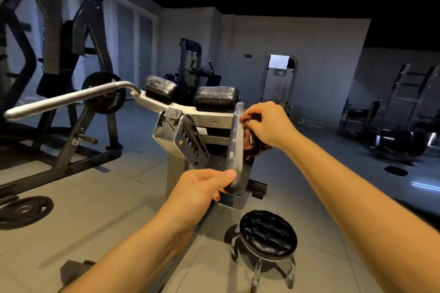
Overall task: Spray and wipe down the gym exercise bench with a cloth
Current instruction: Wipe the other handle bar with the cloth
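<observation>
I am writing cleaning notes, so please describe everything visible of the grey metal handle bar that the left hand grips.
The grey metal handle bar is a thick, slightly curved tube with a worn, blotchy surface. It stands nearly upright, its top joining the machine's pale metal frame beside the black padded cushions. The left hand grips its lower end; the right hand holds a dark cloth against its upper right side.

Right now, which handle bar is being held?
The near bar: left hand grips its lower end, right hand holds a cloth beside it. The long bar stretching left is untouched.
</observation>
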